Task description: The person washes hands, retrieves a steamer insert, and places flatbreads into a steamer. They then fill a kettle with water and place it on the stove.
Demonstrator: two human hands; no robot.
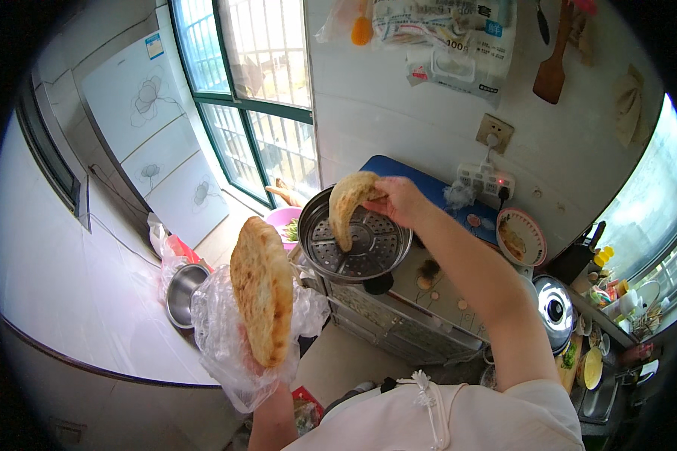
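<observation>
My right hand [399,202] pinches the edge of a curved piece of flatbread [347,206] above a round steel steamer [366,248]. The bread's lower tip hangs over the perforated bottom of the steamer; whether it touches cannot be told. A larger browned flatbread [262,290] stands tilted in my left hand [250,346], which grips it from below through a clear plastic bag [220,327]. Most of the left hand's fingers are hidden by the bag and the bread.
Left of the bag is a steel bowl [181,296]. A pink basin [282,217] with green vegetables sits behind the steamer. On the right are a patterned bowl [522,239], a shiny pot lid [554,310] and a power strip [485,180] with a plugged-in cord.
</observation>
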